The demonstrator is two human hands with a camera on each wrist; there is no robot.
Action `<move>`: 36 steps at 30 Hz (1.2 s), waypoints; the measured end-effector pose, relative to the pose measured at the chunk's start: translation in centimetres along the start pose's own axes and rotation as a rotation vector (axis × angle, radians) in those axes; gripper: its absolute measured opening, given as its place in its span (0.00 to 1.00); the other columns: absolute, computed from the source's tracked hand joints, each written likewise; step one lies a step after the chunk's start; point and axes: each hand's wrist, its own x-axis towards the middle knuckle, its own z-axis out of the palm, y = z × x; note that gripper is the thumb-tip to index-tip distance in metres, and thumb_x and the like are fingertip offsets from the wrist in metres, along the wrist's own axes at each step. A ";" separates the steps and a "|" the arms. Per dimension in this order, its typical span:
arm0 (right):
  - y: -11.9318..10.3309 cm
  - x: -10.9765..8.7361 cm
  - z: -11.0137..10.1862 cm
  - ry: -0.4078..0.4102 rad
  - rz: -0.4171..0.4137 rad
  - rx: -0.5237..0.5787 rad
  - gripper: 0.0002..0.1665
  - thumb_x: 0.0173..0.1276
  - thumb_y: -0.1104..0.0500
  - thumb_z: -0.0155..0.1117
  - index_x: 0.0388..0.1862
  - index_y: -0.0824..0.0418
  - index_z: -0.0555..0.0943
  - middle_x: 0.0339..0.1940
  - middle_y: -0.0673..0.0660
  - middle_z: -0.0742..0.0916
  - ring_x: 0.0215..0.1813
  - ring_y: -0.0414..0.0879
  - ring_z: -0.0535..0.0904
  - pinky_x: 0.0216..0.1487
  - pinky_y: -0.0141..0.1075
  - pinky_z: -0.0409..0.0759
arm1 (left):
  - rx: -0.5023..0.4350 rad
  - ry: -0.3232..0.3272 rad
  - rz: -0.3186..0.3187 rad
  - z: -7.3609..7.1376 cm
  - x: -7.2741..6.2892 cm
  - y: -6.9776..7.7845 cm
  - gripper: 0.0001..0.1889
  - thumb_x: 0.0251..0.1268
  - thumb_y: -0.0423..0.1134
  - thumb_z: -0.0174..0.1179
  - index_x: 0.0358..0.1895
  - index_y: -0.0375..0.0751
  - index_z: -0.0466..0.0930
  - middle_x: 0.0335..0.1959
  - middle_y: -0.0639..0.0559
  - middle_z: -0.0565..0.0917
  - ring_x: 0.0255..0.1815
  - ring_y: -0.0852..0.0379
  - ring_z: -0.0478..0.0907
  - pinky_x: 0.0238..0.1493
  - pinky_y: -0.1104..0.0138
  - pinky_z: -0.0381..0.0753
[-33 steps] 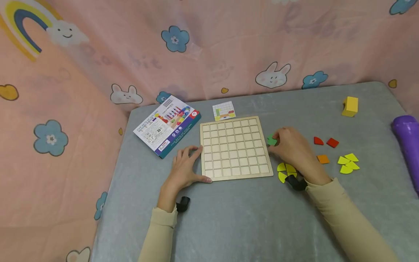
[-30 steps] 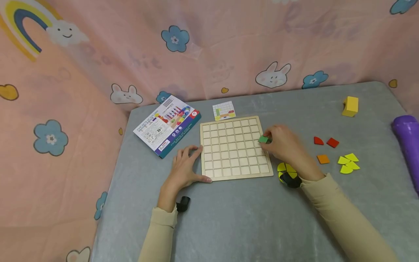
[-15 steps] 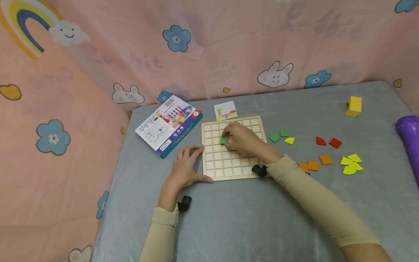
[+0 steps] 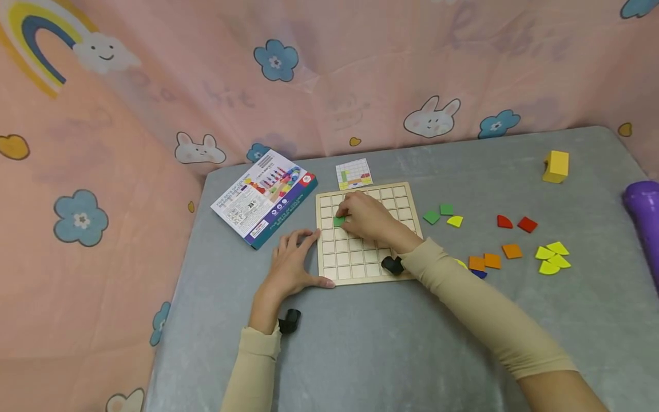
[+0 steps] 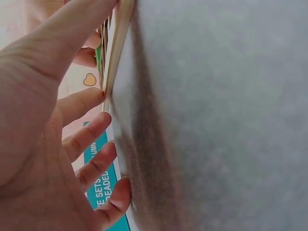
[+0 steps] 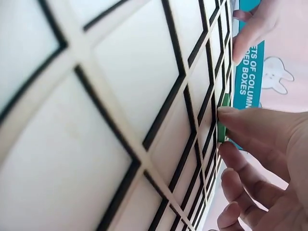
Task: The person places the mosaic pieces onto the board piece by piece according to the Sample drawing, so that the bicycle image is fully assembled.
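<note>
My right hand [image 4: 368, 217] is over the left part of the wooden grid board [image 4: 357, 258], pinching a green square tile [image 4: 338, 221] between thumb and forefinger. In the right wrist view the green tile [image 6: 222, 118] stands against the board's surface, its other fingers loosely bent. At the board's left edge, my left hand [image 4: 288, 266] has its thumb by the near corner and its forefinger on the side, fingers spread. The left wrist view shows those fingertips touching the board's edge [image 5: 115, 57]. A small pattern card [image 4: 354, 173] lies just behind the board.
Green tiles [image 4: 431, 217], a yellow quarter-round [image 4: 455, 221], orange squares [image 4: 512, 251], a blue piece [image 4: 479, 274], red pieces [image 4: 527, 224] and yellow pieces [image 4: 554, 257] lie right. A box [image 4: 265, 197] is left; a yellow block [image 4: 556, 166] and purple object [image 4: 643, 217] are far right.
The right hand has carried the green tile leftward from the board's right side to its left columns. Orange squares and a blue piece have come into view behind the arm. The left hand has stayed put.
</note>
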 end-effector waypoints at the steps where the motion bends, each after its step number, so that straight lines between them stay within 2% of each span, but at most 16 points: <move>1: 0.0 0.0 0.0 0.000 0.007 0.000 0.13 0.68 0.67 0.71 0.50 0.63 0.92 0.49 0.58 0.89 0.54 0.54 0.80 0.52 0.46 0.81 | -0.001 -0.002 -0.002 0.0 0.0 0.0 0.64 0.40 0.60 0.87 0.84 0.53 0.62 0.81 0.48 0.63 0.78 0.40 0.57 0.70 0.44 0.63; 7: 0.5 -0.1 -0.2 -0.016 0.059 -0.017 0.18 0.69 0.62 0.74 0.57 0.62 0.90 0.51 0.58 0.88 0.54 0.53 0.81 0.55 0.47 0.81 | -0.003 -0.011 -0.006 -0.2 0.0 0.1 0.64 0.40 0.60 0.87 0.85 0.54 0.61 0.81 0.48 0.62 0.79 0.41 0.56 0.71 0.43 0.62; 11: 1.5 -1.0 -1.0 -0.021 0.077 0.006 0.19 0.69 0.61 0.75 0.57 0.63 0.89 0.51 0.59 0.87 0.56 0.54 0.81 0.58 0.49 0.80 | -0.008 -0.015 -0.009 -0.2 -0.1 0.2 0.64 0.40 0.60 0.87 0.85 0.54 0.60 0.82 0.48 0.62 0.80 0.41 0.56 0.72 0.43 0.61; 17: 4.0 -3.8 -3.0 0.005 0.101 0.052 0.19 0.69 0.62 0.73 0.57 0.66 0.86 0.54 0.64 0.85 0.57 0.59 0.81 0.60 0.54 0.79 | -0.017 -0.015 -0.001 -0.2 -0.2 0.2 0.64 0.40 0.59 0.87 0.85 0.53 0.60 0.82 0.48 0.62 0.79 0.40 0.56 0.72 0.43 0.61; 24: 7.1 -7.5 -5.2 0.053 0.163 0.107 0.20 0.75 0.63 0.68 0.61 0.71 0.79 0.58 0.69 0.79 0.60 0.63 0.75 0.64 0.58 0.74 | -0.010 -0.007 0.009 -0.2 -0.2 0.1 0.64 0.40 0.59 0.87 0.85 0.52 0.61 0.81 0.47 0.62 0.79 0.39 0.56 0.70 0.43 0.62; 29: 8.1 -9.4 -5.8 0.071 0.163 0.065 0.20 0.74 0.62 0.70 0.60 0.70 0.79 0.62 0.70 0.79 0.65 0.66 0.72 0.69 0.61 0.69 | -0.017 -0.013 0.005 -0.3 -0.3 0.1 0.64 0.41 0.59 0.87 0.85 0.53 0.60 0.82 0.47 0.62 0.79 0.39 0.56 0.71 0.43 0.61; 36: 8.9 -11.6 -6.7 0.020 0.156 0.014 0.24 0.72 0.64 0.72 0.64 0.70 0.79 0.67 0.72 0.77 0.70 0.71 0.65 0.71 0.67 0.65 | -0.027 -0.022 0.006 -0.3 -0.3 0.1 0.64 0.42 0.59 0.87 0.85 0.54 0.60 0.82 0.48 0.61 0.80 0.40 0.55 0.72 0.43 0.61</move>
